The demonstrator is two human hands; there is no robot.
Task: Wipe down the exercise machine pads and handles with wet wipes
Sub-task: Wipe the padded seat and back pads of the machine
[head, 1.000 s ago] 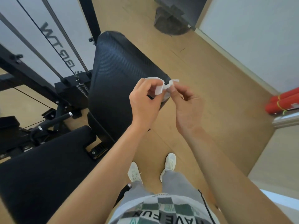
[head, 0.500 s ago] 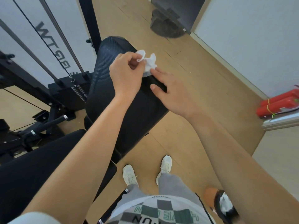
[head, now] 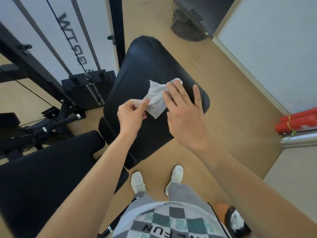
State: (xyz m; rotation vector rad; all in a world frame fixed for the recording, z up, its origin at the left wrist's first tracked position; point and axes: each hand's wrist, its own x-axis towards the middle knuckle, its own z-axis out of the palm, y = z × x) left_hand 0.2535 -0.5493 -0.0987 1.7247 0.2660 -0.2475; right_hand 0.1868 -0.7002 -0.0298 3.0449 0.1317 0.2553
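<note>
A white wet wipe (head: 157, 98) lies partly unfolded on the black ribbed back pad (head: 142, 66) of the exercise machine. My left hand (head: 131, 115) pinches the wipe's near-left corner between thumb and fingers. My right hand (head: 184, 112) lies flat with fingers spread, its fingertips pressing the wipe's right side onto the pad. The black seat pad (head: 42, 174) sits at the lower left, under my left forearm.
The machine's frame, cables and weight stack (head: 85, 88) stand to the left, with a black handle bar (head: 56, 125) low beside them. Red cylinders (head: 298, 122) lie at the right wall. A dark object (head: 187, 30) rests on the wooden floor ahead. A wipes pack (head: 237, 221) sits by my right hip.
The bunched wipe held in the air a second ago has come down onto the back pad and spread out. My right hand has flattened onto it.
</note>
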